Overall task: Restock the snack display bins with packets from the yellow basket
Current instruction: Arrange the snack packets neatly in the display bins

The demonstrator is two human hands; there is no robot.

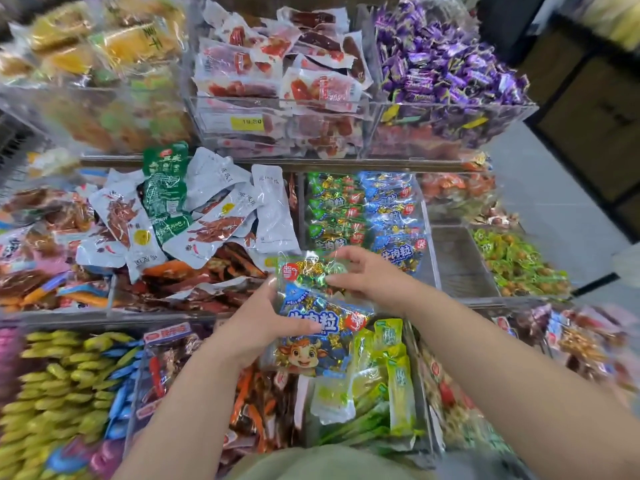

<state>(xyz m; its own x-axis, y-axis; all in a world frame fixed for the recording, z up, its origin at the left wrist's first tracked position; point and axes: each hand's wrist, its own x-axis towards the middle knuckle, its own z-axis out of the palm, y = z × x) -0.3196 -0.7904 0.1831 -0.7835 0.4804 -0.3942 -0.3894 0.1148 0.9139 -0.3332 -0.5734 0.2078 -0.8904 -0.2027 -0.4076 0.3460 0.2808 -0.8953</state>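
Observation:
My left hand [261, 322] grips a blue snack packet [317, 337] with a cartoon calf on it, held over the front bins. On top of it lies a green packet of wrapped candies [311, 270], with my right hand [360, 271] shut on its upper edge. Straight behind, a clear bin [427, 237] holds a row of matching green packets [334, 209] beside a row of matching blue packets [393, 216]. The yellow basket is not in view.
Tiered clear bins surround my hands: white and green packets [194, 209] at mid left, red sausage packs [277, 74] and purple candies [443, 67] above, green candies [516, 261] at right, yellow and blue sticks [65, 386] at lower left, pale green packets [384, 372] below.

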